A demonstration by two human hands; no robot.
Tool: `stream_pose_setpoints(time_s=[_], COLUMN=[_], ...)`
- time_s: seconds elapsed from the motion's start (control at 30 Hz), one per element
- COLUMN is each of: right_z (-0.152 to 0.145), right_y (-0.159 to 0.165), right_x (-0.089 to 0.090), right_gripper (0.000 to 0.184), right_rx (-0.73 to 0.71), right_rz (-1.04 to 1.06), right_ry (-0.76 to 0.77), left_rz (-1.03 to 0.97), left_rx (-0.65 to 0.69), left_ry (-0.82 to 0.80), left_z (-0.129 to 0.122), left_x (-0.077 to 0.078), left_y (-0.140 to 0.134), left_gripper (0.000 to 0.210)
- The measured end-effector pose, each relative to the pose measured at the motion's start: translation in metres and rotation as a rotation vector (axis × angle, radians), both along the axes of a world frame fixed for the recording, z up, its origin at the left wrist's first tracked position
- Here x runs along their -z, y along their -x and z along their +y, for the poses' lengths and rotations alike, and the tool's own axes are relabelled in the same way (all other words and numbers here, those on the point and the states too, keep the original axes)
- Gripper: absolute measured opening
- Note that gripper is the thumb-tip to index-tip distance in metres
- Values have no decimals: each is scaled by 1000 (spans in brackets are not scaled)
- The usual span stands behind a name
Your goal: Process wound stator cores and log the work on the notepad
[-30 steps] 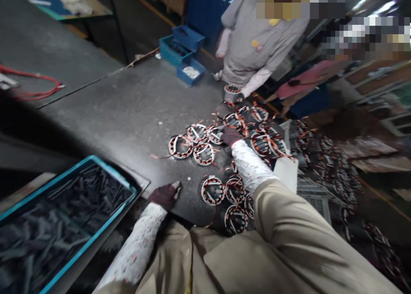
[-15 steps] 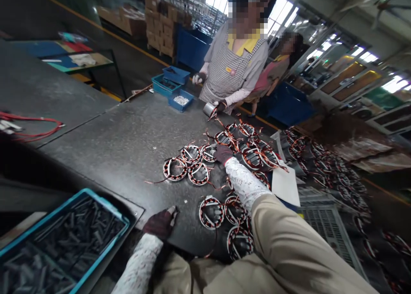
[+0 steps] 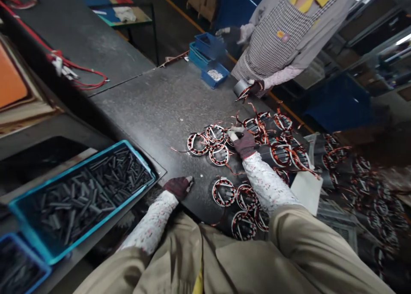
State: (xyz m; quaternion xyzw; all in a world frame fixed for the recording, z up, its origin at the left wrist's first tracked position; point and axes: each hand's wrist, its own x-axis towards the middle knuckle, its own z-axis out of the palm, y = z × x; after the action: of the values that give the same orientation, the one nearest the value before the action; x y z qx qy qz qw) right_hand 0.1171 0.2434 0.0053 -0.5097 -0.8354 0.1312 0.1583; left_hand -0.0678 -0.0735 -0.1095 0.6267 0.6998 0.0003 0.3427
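Observation:
My right hand (image 3: 244, 143), in a dark glove with pale fingertips, reaches forward over the worktable. Its fingers close at the rim of a motor stator (image 3: 229, 136), a ring with copper windings that the hand mostly hides. Three more stators (image 3: 219, 154) stand close together just left of it. My left hand (image 3: 178, 188), gloved the same way, rests on the table's near edge with its fingers laid down and nothing visible in them. Between my arms, nearer to me, sits another group of stators (image 3: 224, 191) with loose wire ends.
A blue bin (image 3: 84, 244) of dark strips stands at left. Across the table, a co-worker's gloved hand (image 3: 257, 87) holds a stator (image 3: 241, 88) beside small blue bins (image 3: 215, 81). Many stators crowd the right, near a white board (image 3: 306, 191). Red cables (image 3: 93, 85) lie at far left.
The view has tilted down and swung left, so more of the strip bin shows. My right hand stays at the same stator, my left at the table edge. The co-worker's free hand has moved toward the small bins.

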Motion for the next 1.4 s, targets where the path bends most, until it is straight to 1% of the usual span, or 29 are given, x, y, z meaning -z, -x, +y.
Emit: stream_pose_setpoints(time_s=[0.13, 0.2, 0.27, 0.43, 0.67, 0.8, 0.9, 0.97, 1.03, 1.1, 1.17, 1.23, 1.27, 1.33, 1.4], right_z=[-18, -19, -18, -10, -9, -16, -18, -18, -22, -33, -52, -76, -87, -104, -112], right_y=[24, 31, 35, 37, 41, 40, 42, 43, 42, 39, 33, 29, 29, 33, 43], right_x=[6, 10, 15, 24, 22, 23, 20, 17, 13, 9, 8, 10, 12, 19, 26], right_gripper=[52, 53, 53, 59, 55, 56, 60, 59, 56, 54, 51, 48, 47, 45, 47], right_rx=[-135, -155, -144, -70, -55, -8, 43, 54, 79, 102, 56, -68, -145, -270, -323], right_rz=[-279, -376, -404, -399, -378, -333, -354, -351, -288, -132, 33, 79, 47, -83, -203], right_ry=[90, 105, 90, 102, 104, 77, 89, 108, 118, 92, 51, 52, 74, 130, 157], left_rz=[28, 34, 37, 2, -5, -10, -24, -29, -44, -65, -76, -75, -74, -73, -70], left_rx=[-6, 2, 1, -16, -41, -44, -39, -46, -54, -63, -59, -44, -41, -58, -68], left_ry=[-25, -13, -7, -26, -63, -79, -73, -69, -72, -89, -91, -74, -65, -59, -60], left_z=[-1, -1, -1, -4, -5, -5, -4, -4, -3, -3, -2, -1, -1, 0, 1], left_x=[0, -1, -1, 6, 15, 14, 12, 10, 8, 6, 4, 3, 3, 3, 4], left_y=[-2, -3, -3, -4, -7, -6, -5, -5, -4, -4, -4, -4, -5, -5, -6], left_gripper=[50, 51, 51, 53, 51, 48, 46, 46, 44, 42, 41, 42, 42, 43, 44])
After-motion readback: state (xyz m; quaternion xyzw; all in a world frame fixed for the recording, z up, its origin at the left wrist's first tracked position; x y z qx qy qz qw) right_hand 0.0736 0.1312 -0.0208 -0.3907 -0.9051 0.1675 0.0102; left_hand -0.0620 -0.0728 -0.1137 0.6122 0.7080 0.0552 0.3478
